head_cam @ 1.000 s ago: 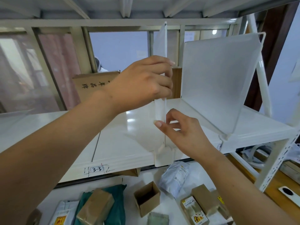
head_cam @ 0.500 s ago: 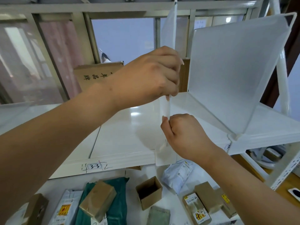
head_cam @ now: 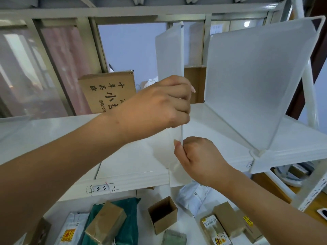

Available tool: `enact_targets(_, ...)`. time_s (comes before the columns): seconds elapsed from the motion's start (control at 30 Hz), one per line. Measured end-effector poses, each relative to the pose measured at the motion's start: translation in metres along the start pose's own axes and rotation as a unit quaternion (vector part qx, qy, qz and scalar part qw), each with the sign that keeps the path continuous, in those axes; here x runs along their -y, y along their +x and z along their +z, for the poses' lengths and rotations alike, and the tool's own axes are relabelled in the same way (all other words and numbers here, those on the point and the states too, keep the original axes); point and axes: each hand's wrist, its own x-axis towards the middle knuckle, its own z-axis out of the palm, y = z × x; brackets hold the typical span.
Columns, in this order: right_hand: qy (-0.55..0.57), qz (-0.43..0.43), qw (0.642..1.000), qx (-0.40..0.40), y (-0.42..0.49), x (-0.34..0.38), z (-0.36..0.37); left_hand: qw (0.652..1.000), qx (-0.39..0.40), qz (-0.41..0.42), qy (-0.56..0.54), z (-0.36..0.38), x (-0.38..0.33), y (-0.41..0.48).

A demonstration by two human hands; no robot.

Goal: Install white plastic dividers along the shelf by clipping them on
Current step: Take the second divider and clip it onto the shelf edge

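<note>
**A:** What room do I have along the shelf's front edge?

**B:** I see open white shelf (head_cam: 134,156) stretching left of the divider (head_cam: 169,55) I am holding. To the right, a fitted divider (head_cam: 256,80) stands clipped at the lip, well apart.

**A:** Where is the divider relative to my hands?

**B:** It stands upright. My left hand (head_cam: 159,106) is closed around its front edge at mid-height; my right hand (head_cam: 200,156) pinches that edge lower, just above the clip at the lip.

**A:** Any containers?

**B:** Below, a small open cardboard box (head_cam: 163,213) looks empty, among sealed parcels.
</note>
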Motion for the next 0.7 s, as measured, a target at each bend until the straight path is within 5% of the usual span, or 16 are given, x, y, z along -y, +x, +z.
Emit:
enact_targets(0.13, 0.205, 0.012, 0.977, 0.058, -0.009, -0.018, -0.001, 0.999, 0.028, -0.022, -0.006, 0.004, -0.014, -0.006)
enact_targets(0.43, 0.231, 0.033, 0.971, 0.043, -0.025, -0.033, -0.005, 0.987, 0.162, -0.008, 0.017, 0.019, -0.046, -0.013)
enact_targets(0.7, 0.24, 0.041, 0.969, 0.034, -0.028, -0.031, -0.003, 0.98, 0.198, -0.02, 0.0, 0.014, -0.046, -0.005)
